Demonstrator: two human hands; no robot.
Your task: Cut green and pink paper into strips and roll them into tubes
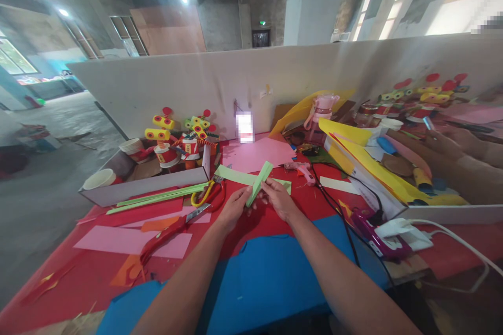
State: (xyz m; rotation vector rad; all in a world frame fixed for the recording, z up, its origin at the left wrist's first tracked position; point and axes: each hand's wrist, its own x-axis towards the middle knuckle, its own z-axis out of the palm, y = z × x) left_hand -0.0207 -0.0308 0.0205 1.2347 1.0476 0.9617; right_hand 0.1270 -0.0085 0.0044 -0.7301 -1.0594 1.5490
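A folded light-green paper strip (259,184) is held up at a slant between my two hands. My left hand (237,208) grips its lower left side with fingers closed. On the other side my right hand (278,198) pinches it near the middle. Behind it a flat pale-green paper strip (236,175) lies across the red table covering. Left of my hands are yellow-handled scissors (202,198) and a red-handled utility knife (167,235) with its blade out. Long folded green strips (157,199) rest farther left.
Paper-cup figures (163,149) stand in a white tray (157,187) at the left. A pink glue gun (304,171) and black cables lie to the right, near a purple power strip (377,233). Another person's arm (467,141) reaches in at the far right.
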